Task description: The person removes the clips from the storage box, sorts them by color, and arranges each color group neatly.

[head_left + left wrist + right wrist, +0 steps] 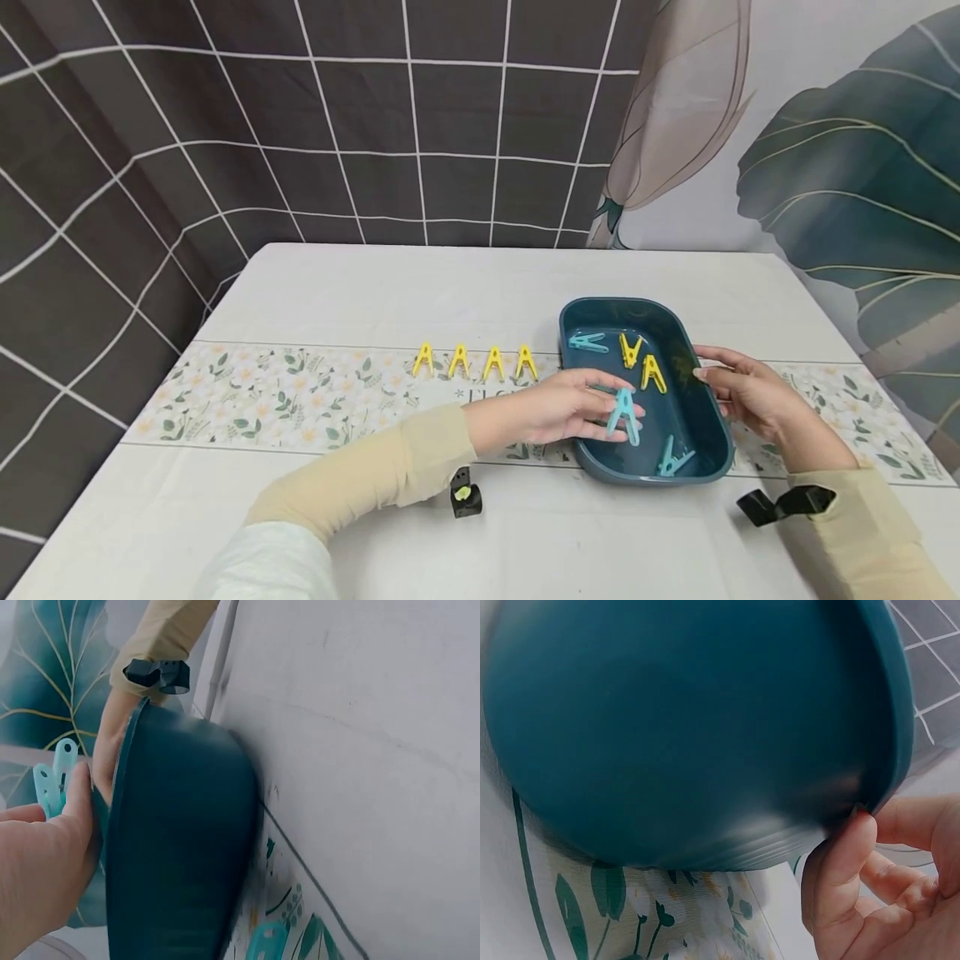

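My left hand [573, 407] pinches a light blue clothespin [624, 416] above the dark blue tub [716, 433]. In the left wrist view, two rounded ends of that clothespin [66, 759] stick up past the fingers. My right hand [750, 392] grips the tub's right rim, its thumb at the edge; the right wrist view shows the fingers [847, 851] against the outer wall. Inside the tub lie two yellow clothespins [631, 351] and two light blue ones [588, 342].
Several yellow clothespins [423, 359] stand in a row on the table, left of the tub. Part of another light blue clothespin [268, 941] shows low in the left wrist view. A flowered strip [247, 392] crosses the white tablecloth [420, 292]. A dark checked curtain [360, 108] hangs behind.
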Available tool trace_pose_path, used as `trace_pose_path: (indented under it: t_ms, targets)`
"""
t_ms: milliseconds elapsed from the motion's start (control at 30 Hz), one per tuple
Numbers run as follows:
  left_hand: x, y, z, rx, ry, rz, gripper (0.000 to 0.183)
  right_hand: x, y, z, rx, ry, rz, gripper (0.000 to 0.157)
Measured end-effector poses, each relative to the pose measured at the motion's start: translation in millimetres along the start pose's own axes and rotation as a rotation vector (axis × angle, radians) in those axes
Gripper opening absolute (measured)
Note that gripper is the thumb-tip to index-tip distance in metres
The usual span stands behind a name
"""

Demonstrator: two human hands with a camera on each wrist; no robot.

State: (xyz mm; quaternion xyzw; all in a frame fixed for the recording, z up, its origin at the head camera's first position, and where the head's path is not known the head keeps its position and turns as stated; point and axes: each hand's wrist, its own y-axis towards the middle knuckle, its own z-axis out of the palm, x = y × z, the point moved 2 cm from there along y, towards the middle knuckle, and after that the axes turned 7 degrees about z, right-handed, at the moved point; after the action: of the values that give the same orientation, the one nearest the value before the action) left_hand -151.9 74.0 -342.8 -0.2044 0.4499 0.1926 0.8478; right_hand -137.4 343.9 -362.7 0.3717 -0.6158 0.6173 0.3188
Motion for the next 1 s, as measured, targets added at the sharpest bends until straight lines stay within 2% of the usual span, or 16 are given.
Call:
trace_pose_path:
  t_ms: [233, 567, 1000]
  targets:
    - [-8.2, -9.2, -10.9, 0.008, 0.04, 0.006, 0.044, 1, -3, -3.2, 0.002, 0.016, -0.001, 0.028]
    - [-17.5, -25.1, -40.9, -0.093, 0.244, 0.056, 0.039, 0, 0, -0.8, 0.013, 0.003, -0.008, 0.028]
    - [-19.0, -52.7, -74.8, -0.181, 0.436, 0.07, 0.036, 0, -1, 0.0, 0.009, 0.001, -0.008, 0.028]
